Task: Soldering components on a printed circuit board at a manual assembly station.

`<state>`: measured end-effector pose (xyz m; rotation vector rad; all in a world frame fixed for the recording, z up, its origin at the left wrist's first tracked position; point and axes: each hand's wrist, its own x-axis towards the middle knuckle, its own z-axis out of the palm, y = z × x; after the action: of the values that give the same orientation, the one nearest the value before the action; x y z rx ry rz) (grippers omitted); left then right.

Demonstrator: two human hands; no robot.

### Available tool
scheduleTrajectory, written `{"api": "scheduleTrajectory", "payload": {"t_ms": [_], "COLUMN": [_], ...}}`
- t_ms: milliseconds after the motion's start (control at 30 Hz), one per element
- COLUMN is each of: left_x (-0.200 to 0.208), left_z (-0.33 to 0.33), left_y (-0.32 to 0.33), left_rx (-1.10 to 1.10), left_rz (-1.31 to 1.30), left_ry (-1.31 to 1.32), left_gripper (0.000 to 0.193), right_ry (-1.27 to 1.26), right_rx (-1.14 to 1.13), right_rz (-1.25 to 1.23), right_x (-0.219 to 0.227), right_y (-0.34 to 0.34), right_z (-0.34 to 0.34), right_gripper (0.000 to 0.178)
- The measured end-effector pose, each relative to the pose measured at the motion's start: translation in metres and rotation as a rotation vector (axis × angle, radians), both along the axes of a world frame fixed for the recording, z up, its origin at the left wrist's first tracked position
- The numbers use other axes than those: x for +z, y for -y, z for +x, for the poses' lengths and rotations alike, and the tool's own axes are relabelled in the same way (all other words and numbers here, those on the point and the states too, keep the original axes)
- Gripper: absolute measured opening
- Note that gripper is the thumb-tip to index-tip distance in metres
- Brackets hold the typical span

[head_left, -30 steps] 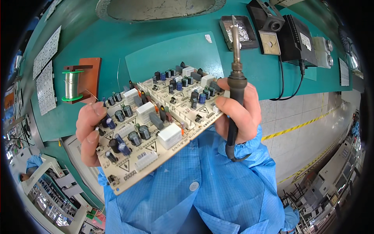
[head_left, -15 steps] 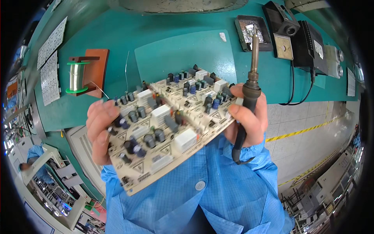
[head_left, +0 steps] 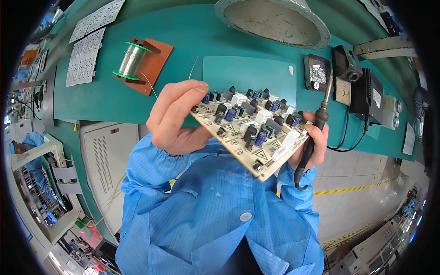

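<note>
A cream circuit board [head_left: 236, 149], crowded with capacitors and white block parts, is held tilted in front of my blue coat. My left hand [head_left: 176, 120] grips its left corner, fingers along the top edge and thumb underneath. Solder wire [head_left: 149, 84] runs from the spool to behind this hand, and a thin end sticks up past the fingers. My right hand [head_left: 317, 143] holds the board's right edge and also a soldering iron [head_left: 310, 142], whose metal tip points up and away from me. The board hides part of my right fingers.
The solder spool [head_left: 131, 61] sits on a brown stand [head_left: 158, 64] at left. A large round hood [head_left: 275, 23] hangs at the far side. At right are a tip-cleaning tray [head_left: 317, 87], an iron holder [head_left: 344, 64] and a black soldering station [head_left: 366, 98]. Printed sheets [head_left: 85, 57] lie far left.
The board has turned and shifted right, with its near corner higher. My left hand has moved right and opened out along the edge; the iron stays in my right hand. The view has shifted.
</note>
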<state>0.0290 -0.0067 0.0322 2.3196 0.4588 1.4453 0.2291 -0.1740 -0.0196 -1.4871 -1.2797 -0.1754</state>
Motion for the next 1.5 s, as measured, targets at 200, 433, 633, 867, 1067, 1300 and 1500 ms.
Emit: {"api": "scheduleTrajectory", "payload": {"t_ms": [200,433,633,867,1067,1300,1500], "left_x": [0.003,0.002,-0.005,0.001,0.018,0.053,0.077], "left_z": [0.007,0.003,-0.003,-0.001,0.019,0.063,0.084], "left_y": [0.002,0.000,-0.002,0.005,0.006,0.030,0.053], "left_rx": [-0.013,-0.007,0.014,0.006,-0.170,-0.388,-0.343], "left_rz": [-0.006,0.006,-0.042,-0.111,0.040,0.134,0.285], "left_ry": [0.067,0.038,0.043,0.020,0.007,0.170,0.092], "left_gripper": [0.046,0.045,0.042,0.039,0.040,0.035,0.032], "right_ry": [-0.048,-0.071,-0.011,-0.005,-0.235,-0.584,-0.566], "right_rx": [-0.036,-0.056,-0.005,0.005,-0.123,-0.117,-0.038], "right_rz": [0.024,0.024,-0.021,-0.012,0.006,-0.122,-0.175], "right_x": [-0.002,0.001,0.008,0.006,-0.011,-0.019,-0.024], "right_y": [0.000,-0.003,-0.004,-0.005,0.009,0.005,-0.006], "right_z": [-0.003,-0.007,-0.004,0.003,0.006,0.004,-0.003], "right_gripper": [0.027,0.028,0.026,0.026,0.021,0.026,0.027]}}
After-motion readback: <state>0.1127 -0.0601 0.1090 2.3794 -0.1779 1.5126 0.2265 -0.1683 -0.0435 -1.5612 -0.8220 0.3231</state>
